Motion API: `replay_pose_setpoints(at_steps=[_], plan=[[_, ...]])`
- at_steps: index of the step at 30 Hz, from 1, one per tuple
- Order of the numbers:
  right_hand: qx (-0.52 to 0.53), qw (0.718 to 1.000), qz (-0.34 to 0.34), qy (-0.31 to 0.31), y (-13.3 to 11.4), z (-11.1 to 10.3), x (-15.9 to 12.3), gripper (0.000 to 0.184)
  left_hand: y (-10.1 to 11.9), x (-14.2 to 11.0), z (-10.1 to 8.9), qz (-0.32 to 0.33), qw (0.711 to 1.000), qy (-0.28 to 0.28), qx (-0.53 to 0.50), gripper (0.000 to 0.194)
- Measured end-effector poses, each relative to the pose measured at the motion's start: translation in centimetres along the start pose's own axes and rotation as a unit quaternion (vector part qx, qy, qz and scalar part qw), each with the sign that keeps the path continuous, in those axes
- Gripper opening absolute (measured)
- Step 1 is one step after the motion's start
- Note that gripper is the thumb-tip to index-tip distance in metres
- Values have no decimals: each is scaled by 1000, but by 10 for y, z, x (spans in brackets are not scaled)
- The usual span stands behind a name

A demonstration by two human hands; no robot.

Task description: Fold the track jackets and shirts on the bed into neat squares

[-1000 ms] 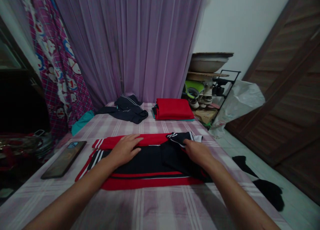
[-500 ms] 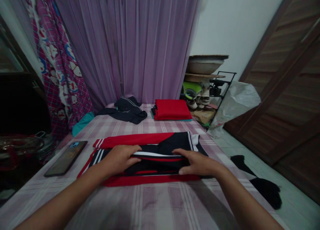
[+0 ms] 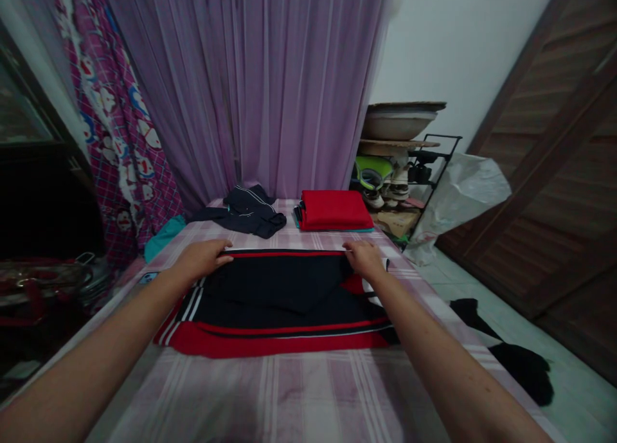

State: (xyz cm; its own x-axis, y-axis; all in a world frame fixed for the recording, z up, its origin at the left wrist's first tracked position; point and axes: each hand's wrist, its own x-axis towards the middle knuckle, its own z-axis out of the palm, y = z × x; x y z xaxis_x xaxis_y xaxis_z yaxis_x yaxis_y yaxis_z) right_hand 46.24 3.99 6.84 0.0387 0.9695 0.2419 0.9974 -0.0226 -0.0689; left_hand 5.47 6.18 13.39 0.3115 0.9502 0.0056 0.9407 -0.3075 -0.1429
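A navy-and-red garment with white stripes [image 3: 279,289] lies partly folded across the checked cloth. My left hand [image 3: 207,260] pinches the left end of its far edge, which has a red and white trim. At the right end of that same edge, my right hand [image 3: 364,260] is closed on the fabric, so the edge runs taut between them. A white piece with dark stripes shows beside my right wrist. Behind my left forearm, a phone [image 3: 148,278] is mostly hidden.
A dark crumpled garment [image 3: 248,210] and a folded red stack [image 3: 336,210] lie at the far end. Purple curtains [image 3: 289,96] hang behind. To the right stand a rack with shoes [image 3: 395,189] and a white sack [image 3: 475,186]; black cloth [image 3: 523,369] lies on the floor.
Both hands have moved away from me, carrying the garment's trimmed edge to the far side. The navy panel now lies spread out, and my left arm covers most of the phone.
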Motion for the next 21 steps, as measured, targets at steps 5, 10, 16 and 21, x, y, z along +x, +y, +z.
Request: replay_pose_setpoints(at_steps=[5, 10, 16, 21], plan=[[90, 995, -37, 22, -55, 17, -1, 42, 19, 9, 61, 38, 998, 40, -9, 50], [187, 966, -173, -38, -143, 26, -1, 46, 47, 5, 98, 4, 1000, 12, -3, 58], [138, 964, -180, -140, -156, 57, 2, 61, 48, 4, 106, 6, 1000, 19, 13, 62], [61, 983, -80, -153, -68, 66, 3, 61, 46, 5, 106, 7, 1000, 11, 5, 64]])
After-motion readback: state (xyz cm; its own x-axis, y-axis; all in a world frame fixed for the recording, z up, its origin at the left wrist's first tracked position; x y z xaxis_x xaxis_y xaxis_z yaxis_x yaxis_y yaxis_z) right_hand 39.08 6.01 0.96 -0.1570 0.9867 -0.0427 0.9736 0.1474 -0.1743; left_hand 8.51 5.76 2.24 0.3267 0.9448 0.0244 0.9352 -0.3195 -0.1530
